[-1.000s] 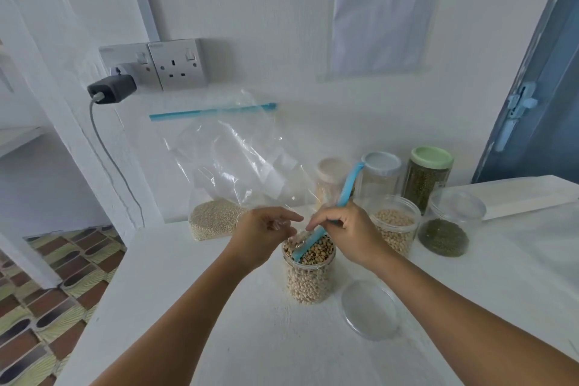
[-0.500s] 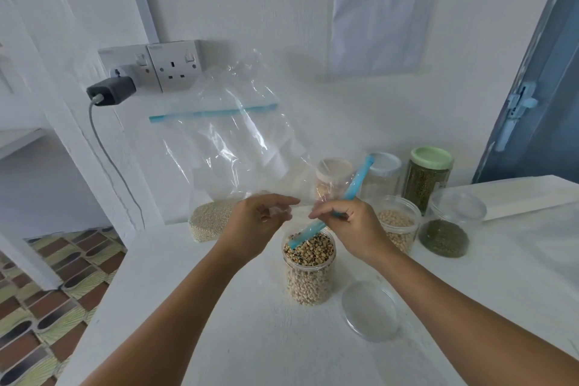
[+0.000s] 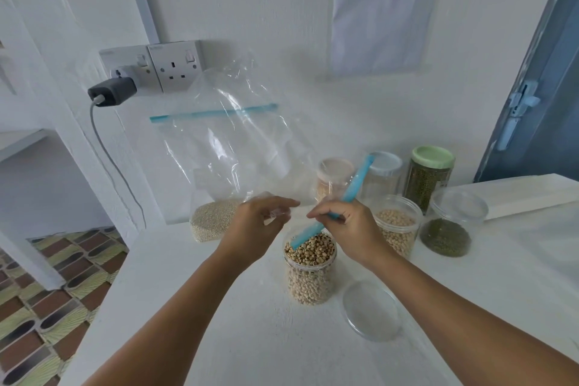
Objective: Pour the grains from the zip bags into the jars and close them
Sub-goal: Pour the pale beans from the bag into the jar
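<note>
While your right hand (image 3: 351, 229) pinches the empty bag's (image 3: 250, 147) blue zip over the full bean jar (image 3: 309, 269), left hand (image 3: 260, 222) pinching its film, lid (image 3: 371, 310) beside, millet bag (image 3: 213, 219) behind, filled jars (image 3: 398, 229) right.

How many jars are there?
6: one under the hands, two open at its right, three lidded by the wall. None seem hidden.

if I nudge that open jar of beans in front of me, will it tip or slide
The bean jar looks nearly full, so it is probably heavy for its size and more likely to slide than tip. With its lid off, a hard knock could spill beans. Its clear plastic wall may be slippery.
</note>
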The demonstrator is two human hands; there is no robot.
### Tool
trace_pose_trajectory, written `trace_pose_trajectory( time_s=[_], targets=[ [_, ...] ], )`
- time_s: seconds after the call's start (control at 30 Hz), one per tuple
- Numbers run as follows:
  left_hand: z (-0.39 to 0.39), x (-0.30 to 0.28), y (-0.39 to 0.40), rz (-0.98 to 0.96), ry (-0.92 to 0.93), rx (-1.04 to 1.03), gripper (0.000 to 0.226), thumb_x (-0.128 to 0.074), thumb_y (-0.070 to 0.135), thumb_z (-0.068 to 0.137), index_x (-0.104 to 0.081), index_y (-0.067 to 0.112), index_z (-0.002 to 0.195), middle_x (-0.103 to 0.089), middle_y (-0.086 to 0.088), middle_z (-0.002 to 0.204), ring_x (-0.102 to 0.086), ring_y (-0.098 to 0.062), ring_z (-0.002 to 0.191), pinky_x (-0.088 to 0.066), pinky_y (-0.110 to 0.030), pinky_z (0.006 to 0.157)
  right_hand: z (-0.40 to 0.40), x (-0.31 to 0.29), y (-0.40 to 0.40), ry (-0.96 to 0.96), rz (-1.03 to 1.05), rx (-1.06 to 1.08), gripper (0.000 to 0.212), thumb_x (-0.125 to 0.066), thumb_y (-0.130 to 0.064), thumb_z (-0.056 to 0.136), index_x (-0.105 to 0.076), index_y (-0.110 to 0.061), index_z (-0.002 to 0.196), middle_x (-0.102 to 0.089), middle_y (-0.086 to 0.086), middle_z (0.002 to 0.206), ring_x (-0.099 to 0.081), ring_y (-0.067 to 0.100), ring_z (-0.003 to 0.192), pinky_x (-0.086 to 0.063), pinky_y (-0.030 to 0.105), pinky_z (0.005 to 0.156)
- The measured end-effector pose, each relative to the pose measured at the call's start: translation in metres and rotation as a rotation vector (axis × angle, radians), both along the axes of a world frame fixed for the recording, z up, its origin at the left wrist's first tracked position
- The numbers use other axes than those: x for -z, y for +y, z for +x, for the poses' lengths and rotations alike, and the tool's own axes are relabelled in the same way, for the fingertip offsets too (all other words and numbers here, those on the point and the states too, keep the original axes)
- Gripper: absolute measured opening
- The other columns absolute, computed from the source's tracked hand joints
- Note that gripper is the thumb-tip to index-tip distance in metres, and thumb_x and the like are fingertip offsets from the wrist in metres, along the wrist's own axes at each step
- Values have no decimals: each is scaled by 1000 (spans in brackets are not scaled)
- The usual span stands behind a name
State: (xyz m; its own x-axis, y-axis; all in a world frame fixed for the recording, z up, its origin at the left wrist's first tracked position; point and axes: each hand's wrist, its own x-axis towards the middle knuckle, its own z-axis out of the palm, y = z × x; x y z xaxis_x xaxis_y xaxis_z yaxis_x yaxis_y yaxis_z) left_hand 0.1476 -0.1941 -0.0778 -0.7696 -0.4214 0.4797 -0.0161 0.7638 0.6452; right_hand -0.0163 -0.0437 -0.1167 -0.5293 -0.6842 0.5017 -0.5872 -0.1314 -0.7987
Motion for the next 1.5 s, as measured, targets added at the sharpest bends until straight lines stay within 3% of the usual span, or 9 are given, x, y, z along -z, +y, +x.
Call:
trace_pose_trajectory(
  time_s=[0.33,0.5,0.63,0.8,0.93,1.07,1.17,1.3,1.5],
  targets=[
    [-4,-1,5,-171,-5,-40,26,-78,11,92,-77,27,112,-60,14,92,-60,1,93,-43,-5,77,7,0,-2,-64,-9,16,21,-78,-5,90,-81,-25,94,-76,-12,99,-69,6,100,-58,20,88],
    [-3,-2,2,-106,23,-3,30,-70,1,95,-77,24,114,-68,11,101,-66,1,96,-57,-20,85,4,-3,0,-70,-16,-11,38,-63,6,97,-77,-30,97,-73,-19,102,-68,6,104,-52,15,89],
    [-2,-3,0,-47,30,-32,32,-72,0,93,-77,27,111,-68,14,98,-67,-1,94,-59,-26,84,3,-1,0,-90,-28,4,34,-71,1,95,-78,-32,92,-75,-16,98,-71,10,100,-55,20,91],
    [-1,-4,5,-89,12,-60,27,-78,13,91,-75,32,110,-64,18,91,-62,4,93,-47,-6,78,4,-1,-1,-124,-5,10,23,-78,-5,91,-80,-28,94,-76,-14,95,-72,9,97,-60,26,89],
    [0,-5,6,-83,-22,-59,28,-76,17,94,-72,36,115,-64,16,95,-62,2,95,-49,-10,82,5,-3,-1,-95,-1,15,23,-76,-6,93,-80,-28,96,-75,-13,99,-70,10,100,-59,24,90],
    [7,-6,3,83,-20,-21,45,-74,9,95,-67,46,120,-70,15,106,-71,-7,92,-57,-24,88,3,-5,1,-135,-21,12,36,-66,4,97,-79,-30,97,-76,-13,102,-69,7,104,-56,19,91],
    [11,-11,5,314,-32,29,52,-77,6,92,-65,40,130,-72,7,113,-76,-12,91,-61,-33,91,3,-8,2,-184,-2,-1,36,-63,7,97,-79,-25,100,-75,-8,106,-71,6,103,-57,20,91],
    [17,-20,0,485,30,61,56,-77,8,91,-63,33,138,-75,0,116,-74,-17,105,-59,-28,95,3,-11,4,-222,28,-1,34,-63,5,98,-79,-25,103,-75,-6,105,-71,5,103,-57,21,92],
    [22,-22,-6,660,99,60,36,-53,4,106,-66,21,135,-78,-2,117,-75,-24,107,-58,-27,94,6,-13,3,-225,57,-8,40,-63,2,99,-79,-35,102,-74,-14,102,-69,5,103,-56,21,95]
  ],
)
